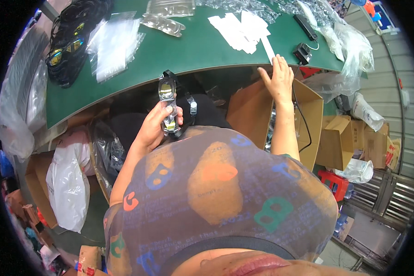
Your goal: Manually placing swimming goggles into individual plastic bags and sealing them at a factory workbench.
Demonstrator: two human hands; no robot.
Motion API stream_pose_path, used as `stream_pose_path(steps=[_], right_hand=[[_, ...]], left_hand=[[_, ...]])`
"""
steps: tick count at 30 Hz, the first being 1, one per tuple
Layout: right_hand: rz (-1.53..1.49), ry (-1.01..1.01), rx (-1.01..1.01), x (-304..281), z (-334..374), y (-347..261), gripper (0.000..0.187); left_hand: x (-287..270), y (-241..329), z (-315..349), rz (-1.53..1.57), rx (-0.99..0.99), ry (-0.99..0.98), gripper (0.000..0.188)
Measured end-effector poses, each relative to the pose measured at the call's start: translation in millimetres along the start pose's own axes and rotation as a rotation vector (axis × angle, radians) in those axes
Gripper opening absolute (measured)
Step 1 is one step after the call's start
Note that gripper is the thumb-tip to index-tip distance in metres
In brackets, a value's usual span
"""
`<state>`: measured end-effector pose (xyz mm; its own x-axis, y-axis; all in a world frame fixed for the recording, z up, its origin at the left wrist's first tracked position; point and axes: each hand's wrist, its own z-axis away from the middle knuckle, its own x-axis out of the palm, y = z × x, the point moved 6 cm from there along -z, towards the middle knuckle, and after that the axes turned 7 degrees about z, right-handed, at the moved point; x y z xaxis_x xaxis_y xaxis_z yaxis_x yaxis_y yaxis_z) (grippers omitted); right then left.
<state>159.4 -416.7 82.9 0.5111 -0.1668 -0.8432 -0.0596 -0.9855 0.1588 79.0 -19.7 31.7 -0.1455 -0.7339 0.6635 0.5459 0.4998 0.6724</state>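
Note:
A pair of swimming goggles (167, 89) with a black strap and clear frame is in my left hand (155, 123), in front of the table's near edge. The thumb lies over the lower lens and the fingers wrap behind, so that hand is closed. My right hand (279, 82) reaches to the table edge with fingers stretched out and thumb apart. Its fingertips are at the near end of a white paper strip (267, 47); whether they press on it I cannot tell. Beyond lies a loose pile of white paper slips (239, 33).
On the green table (188, 46) lie black-strapped goggles (66, 46), clear plastic bags (112, 43), clear plastic cases (163, 24), a black power strip (305, 26) and an adapter (302, 54) with a hanging cable. An open cardboard box (313, 108) stands beneath my right forearm.

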Motion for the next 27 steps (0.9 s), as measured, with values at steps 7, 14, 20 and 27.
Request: stream_pose_path(steps=[7, 14, 20, 27], right_hand=[[-0.698, 0.142, 0.006, -48.4, -35.7, 12.0, 0.008], [-0.939, 0.256, -0.647, -149.7, -32.5, -171.6, 0.022], [-0.988, -0.007, -1.005, -141.6, 12.6, -255.1, 0.023], [-1.074, -0.083, -0.885, -140.4, 13.4, -253.4, 0.022]], left_hand=[[15.0, 4.6, 4.8, 0.091, -0.008, -0.096, 0.059], [12.4, 1.4, 5.9, 0.093, 0.001, -0.012, 0.046], [10.4, 9.1, 16.1, 0.225, 0.153, 0.074, 0.046], [16.1, 10.6, 23.8, 0.337, 0.113, -0.007, 0.051]])
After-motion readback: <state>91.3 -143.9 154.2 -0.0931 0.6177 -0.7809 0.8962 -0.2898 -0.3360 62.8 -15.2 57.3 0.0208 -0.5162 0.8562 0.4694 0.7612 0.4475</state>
